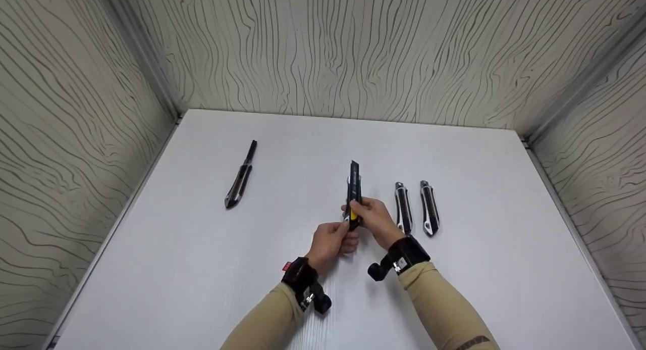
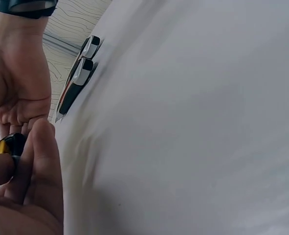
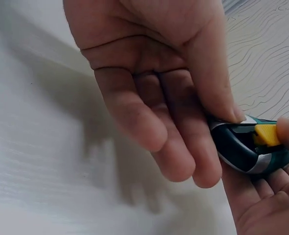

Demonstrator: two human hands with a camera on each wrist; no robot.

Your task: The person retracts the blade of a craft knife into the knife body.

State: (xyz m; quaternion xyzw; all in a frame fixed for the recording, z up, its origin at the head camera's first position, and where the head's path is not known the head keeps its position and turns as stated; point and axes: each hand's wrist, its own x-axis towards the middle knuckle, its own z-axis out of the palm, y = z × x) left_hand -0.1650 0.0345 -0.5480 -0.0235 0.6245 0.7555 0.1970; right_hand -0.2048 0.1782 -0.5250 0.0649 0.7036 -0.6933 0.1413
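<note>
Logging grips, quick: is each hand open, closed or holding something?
Left hand: holding the utility knife by its rear end.
Right hand: holding that knife near its yellow slider.

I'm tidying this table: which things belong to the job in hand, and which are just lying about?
In the job:
- held knife
- left hand
- right hand

Apparently lying about, untouched:
- left knife
- inner right knife
- outer right knife
</note>
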